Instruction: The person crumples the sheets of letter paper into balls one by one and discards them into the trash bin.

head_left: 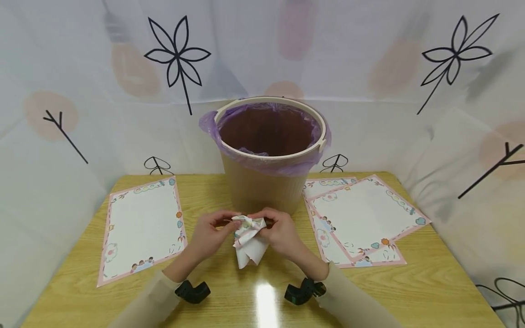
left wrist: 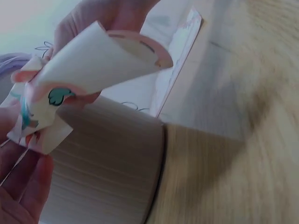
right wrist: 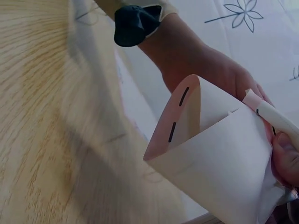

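Both hands hold a crumpled sheet of paper (head_left: pixel 251 248) just in front of the bin, above the table. My left hand (head_left: pixel 211 234) pinches its left side between thumb and fingers. On the other side my right hand (head_left: pixel 280 232) grips the bunched upper part. In the left wrist view the paper (left wrist: pixel 88 60) is rolled and creased, with a pink border and a green drawing. The right wrist view has its lower end flaring like a cone (right wrist: pixel 219 158), dashed pink edge showing.
A beige bin (head_left: pixel 262 182) with a purple liner bag (head_left: pixel 211 125) stands at the table's back. One bordered sheet (head_left: pixel 143 228) lies at left; two overlapping sheets, the top one (head_left: pixel 369 214) tilted, lie at right. Printed white cloth (head_left: pixel 254 54) hangs behind.
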`<action>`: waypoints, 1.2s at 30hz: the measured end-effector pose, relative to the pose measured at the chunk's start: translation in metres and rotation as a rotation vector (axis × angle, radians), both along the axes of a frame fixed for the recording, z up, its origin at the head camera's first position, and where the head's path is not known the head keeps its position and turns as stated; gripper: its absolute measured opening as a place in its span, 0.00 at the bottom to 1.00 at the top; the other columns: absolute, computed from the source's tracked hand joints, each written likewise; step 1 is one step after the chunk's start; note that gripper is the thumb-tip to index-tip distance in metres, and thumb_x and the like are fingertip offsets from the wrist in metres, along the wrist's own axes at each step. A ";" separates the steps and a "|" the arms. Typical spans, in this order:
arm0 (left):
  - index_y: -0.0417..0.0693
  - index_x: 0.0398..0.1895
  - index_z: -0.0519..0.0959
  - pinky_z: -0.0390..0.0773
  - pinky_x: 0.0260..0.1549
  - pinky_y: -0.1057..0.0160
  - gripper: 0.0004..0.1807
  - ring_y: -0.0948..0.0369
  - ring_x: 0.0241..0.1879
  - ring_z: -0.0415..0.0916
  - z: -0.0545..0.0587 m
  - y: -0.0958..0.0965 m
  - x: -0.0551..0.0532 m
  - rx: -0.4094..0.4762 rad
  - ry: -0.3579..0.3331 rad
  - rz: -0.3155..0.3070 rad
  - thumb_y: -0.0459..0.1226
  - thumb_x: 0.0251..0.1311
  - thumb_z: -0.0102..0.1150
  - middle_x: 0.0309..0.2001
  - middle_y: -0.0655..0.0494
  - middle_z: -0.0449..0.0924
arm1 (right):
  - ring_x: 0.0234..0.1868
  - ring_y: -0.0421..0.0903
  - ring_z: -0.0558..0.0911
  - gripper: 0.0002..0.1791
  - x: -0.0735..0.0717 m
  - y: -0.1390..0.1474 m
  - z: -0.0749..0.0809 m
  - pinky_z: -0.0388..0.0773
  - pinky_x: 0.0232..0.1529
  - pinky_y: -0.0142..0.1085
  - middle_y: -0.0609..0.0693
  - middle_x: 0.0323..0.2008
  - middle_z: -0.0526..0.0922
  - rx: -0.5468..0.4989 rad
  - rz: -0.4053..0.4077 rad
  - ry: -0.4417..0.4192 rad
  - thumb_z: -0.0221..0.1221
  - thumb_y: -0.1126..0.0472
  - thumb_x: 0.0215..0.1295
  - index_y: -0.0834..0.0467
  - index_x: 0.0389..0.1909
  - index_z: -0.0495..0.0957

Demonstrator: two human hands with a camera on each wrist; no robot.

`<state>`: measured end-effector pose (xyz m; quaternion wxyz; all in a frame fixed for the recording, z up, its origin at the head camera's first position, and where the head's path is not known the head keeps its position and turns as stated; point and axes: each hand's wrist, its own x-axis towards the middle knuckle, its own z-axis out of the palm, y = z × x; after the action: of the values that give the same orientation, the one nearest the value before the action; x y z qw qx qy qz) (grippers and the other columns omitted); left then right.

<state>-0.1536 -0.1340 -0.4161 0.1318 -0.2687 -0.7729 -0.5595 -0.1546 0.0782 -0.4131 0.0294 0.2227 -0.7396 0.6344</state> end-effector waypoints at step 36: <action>0.47 0.45 0.85 0.77 0.54 0.46 0.10 0.37 0.57 0.75 0.001 -0.002 -0.009 -0.213 0.772 -0.164 0.41 0.65 0.66 0.53 0.43 0.83 | 0.37 0.46 0.81 0.18 0.001 -0.005 0.002 0.80 0.33 0.33 0.54 0.40 0.81 -0.274 0.021 -0.356 0.59 0.78 0.60 0.72 0.52 0.72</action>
<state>-0.1628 -0.1360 -0.4149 0.3385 -0.5317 -0.6964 -0.3432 -0.1535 0.0733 -0.4111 -0.0783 0.1086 -0.6378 0.7585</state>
